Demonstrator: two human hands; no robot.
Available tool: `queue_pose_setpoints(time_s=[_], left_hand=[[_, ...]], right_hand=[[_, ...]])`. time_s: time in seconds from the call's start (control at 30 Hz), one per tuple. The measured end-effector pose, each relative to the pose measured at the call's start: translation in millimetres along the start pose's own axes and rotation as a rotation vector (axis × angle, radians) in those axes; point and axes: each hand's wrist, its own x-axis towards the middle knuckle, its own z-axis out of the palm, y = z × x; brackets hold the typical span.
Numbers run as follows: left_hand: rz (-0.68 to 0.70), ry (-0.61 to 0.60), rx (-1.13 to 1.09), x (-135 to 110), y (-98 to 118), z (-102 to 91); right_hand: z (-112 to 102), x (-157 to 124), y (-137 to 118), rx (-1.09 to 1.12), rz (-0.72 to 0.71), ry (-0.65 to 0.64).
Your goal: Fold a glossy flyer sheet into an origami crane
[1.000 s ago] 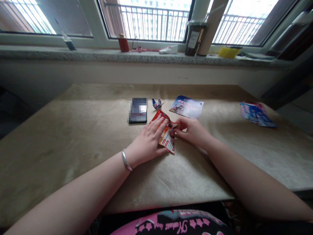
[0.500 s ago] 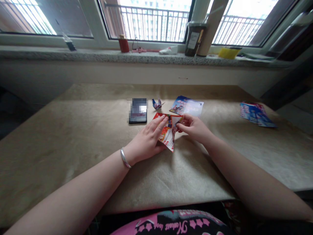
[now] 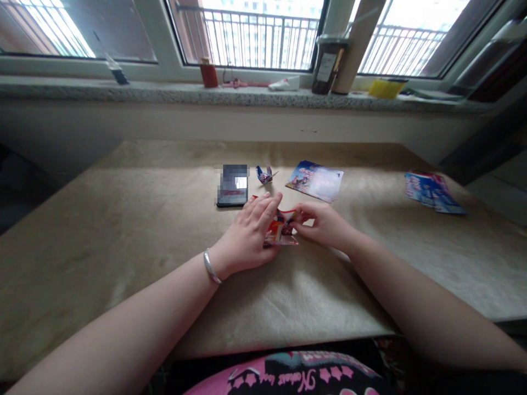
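A sheet of red and white printed paper (image 3: pixel 275 232), partly folded, lies on the table between my hands. My left hand (image 3: pixel 254 225) rests flat over its left part, fingers stretched out and covering much of it. At the paper's right edge my right hand (image 3: pixel 319 222) pinches a lifted corner between thumb and fingers. Just beyond, a small folded paper crane (image 3: pixel 265 175) in blue and red print stands on the table. Left of the crane is a phone (image 3: pixel 233 186) with a partly blurred screen.
Blue printed sheets (image 3: pixel 315 180) lie behind my right hand, and another fanned stack of sheets (image 3: pixel 434 192) is at the far right. Along the windowsill (image 3: pixel 156 94) stand a red container (image 3: pixel 208 73), a dark lidded jar (image 3: pixel 326 67) and a yellow item (image 3: pixel 386 88).
My right hand has drawn the paper's right corner slightly toward me and to the left. The paper's pointed lower tip is now folded up, and my left hand stays pressed on it.
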Motion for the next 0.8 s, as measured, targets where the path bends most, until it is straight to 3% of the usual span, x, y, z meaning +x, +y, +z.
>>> queue_pose_setpoints(time_s=[0.2,0.4,0.6,0.8], left_hand=[[-0.025,0.072,0.006,2.2,1.7,-1.5],[-0.068,0.067,0.015,2.7,1.0,-2.9],[-0.093,0.059,-0.027,4.1,2.7,-6.7],[-0.138,0.123,-0.037,7.3,4.4,-10.7]], right_hand=[[0.1,-2.7,-0.7,0.001,-0.060,0.021],[-0.6,-3.4,-1.3,0.049,-0.086,0.033],[-1.1,-2.9,-4.9,0.061,-0.063,0.088],[1.3,-3.4,-4.1,0.235,0.057,0.116]])
